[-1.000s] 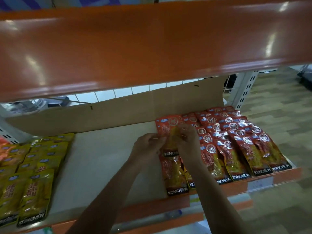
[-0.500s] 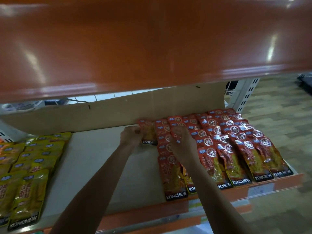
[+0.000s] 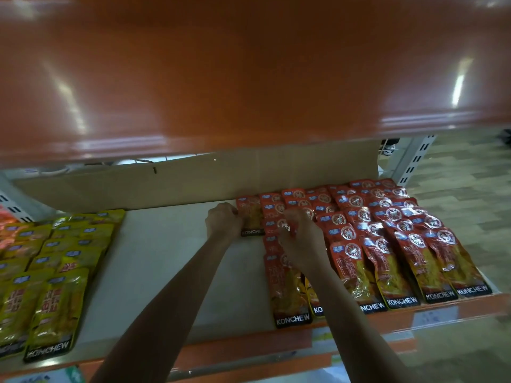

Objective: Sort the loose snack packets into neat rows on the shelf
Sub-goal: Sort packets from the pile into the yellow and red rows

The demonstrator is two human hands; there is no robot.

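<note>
Red packets point(image 3: 387, 244) are laid in overlapping rows across the right part of the shelf point(image 3: 166, 258). Each row runs from the cardboard sheet point(image 3: 193, 181) at the far side to the orange front lip point(image 3: 249, 346) at the near edge. The black KONCHEW bands of the nearest packets are turned toward the lip.

A lone red packet point(image 3: 250, 217) is set flat just left of these rows, at the far end of the shelf, with its top against the cardboard sheet. It is gripped at its left edge by the left hand point(image 3: 224, 221), whose fingers are curled round that edge.

The right hand point(image 3: 301, 239) is placed over the leftmost full row, knuckles up, with its fingers curled down onto the packet tops there. Whether one of those packets is pinched cannot be told, since the fingertips are hidden under the hand. Both forearms are stretched in from the near side, with bare pale shelf surface between and left of them.

Yellow packets point(image 3: 55, 272) of the same brand are arranged in similar overlapping rows at the left end of the shelf, well apart from the red ones. An upper shelf point(image 3: 249, 78), orange and glossy, fills the top of the view. A white slotted upright post point(image 3: 414, 156) and a patterned floor point(image 3: 456, 189) are seen at the far right.
</note>
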